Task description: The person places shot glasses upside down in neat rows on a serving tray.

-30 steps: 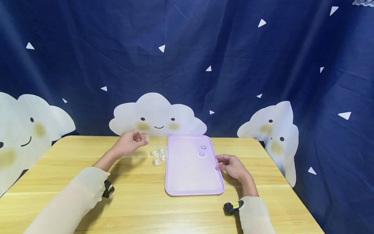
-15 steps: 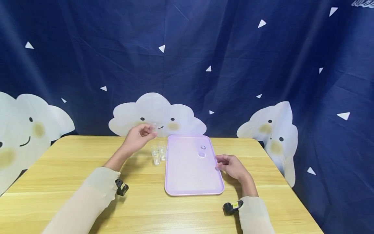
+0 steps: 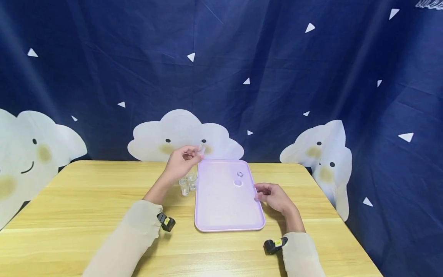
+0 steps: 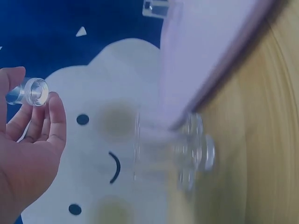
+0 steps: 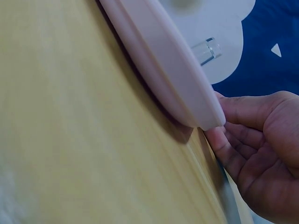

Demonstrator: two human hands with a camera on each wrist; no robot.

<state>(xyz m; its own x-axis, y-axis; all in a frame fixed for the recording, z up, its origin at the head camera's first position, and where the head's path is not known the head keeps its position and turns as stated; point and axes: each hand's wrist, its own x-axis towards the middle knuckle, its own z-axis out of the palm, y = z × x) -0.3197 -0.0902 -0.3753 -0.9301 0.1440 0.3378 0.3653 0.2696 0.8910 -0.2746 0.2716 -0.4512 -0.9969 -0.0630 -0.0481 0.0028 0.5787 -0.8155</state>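
Observation:
My left hand pinches a clear shot glass between thumb and fingers, raised over the far left corner of the lilac tray. In the left wrist view the thick base of that glass points toward the table side. Several more shot glasses stand rim up in a group against the tray's left side, partly behind the left forearm. One shot glass stands upside down on the tray, right of its middle. My right hand grips the tray's right rim, thumb above and fingers below.
The tray lies on a light wooden table. Behind the table hangs a dark blue curtain with white clouds and triangles. A black wrist camera is strapped to the left sleeve, another camera to the right.
My left hand has carried the shot glass rightward and up, from left of the glass group to the tray's far left corner. The right hand and tray have stayed put.

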